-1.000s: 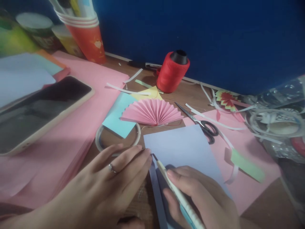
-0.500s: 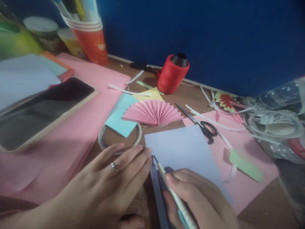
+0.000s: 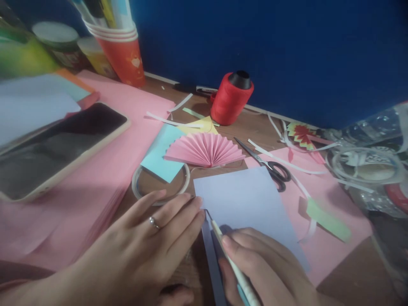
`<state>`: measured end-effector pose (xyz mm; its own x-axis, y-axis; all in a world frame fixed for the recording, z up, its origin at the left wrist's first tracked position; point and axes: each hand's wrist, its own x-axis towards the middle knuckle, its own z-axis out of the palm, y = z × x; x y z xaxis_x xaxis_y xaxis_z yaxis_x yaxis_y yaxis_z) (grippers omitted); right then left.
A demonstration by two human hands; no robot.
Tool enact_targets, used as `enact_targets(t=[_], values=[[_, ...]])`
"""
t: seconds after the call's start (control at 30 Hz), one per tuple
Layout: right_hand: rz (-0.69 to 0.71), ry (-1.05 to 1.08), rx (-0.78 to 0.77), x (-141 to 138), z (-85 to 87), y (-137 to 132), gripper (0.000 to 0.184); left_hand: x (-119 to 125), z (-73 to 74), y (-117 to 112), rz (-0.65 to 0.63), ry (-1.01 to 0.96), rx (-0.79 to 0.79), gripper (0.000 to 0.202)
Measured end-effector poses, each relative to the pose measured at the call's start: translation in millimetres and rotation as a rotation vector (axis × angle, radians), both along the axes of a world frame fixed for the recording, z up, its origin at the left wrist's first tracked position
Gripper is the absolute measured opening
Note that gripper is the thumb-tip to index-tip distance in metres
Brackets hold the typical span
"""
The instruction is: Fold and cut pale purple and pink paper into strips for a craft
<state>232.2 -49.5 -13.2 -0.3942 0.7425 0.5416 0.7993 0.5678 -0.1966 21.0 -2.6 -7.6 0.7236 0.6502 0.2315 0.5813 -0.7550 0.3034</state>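
right hand (image 3: 267, 267) gripping slim tool (image 3: 222, 241), left hand (image 3: 143, 246) touching lilac paper (image 3: 248, 199)

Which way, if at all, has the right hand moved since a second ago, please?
Yes, slightly: the right hand and pen slid toward the person, away from the lilac sheet's far corner.

Bare left grip (image 3: 140, 250), slim silvery ring (image 3: 154, 222) with a small pale stone on one finger. Bare right grip (image 3: 270, 272), nails short and plain. Wrists uncovered.
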Motion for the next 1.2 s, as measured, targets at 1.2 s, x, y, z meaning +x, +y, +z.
enact_targets(t=[1.2], values=[[-0.241,0.462,-0.415,9.2,9.5,8.4,0.019,-3.6,4.4,10.9,-0.145,0.091,0.032,0.058]])
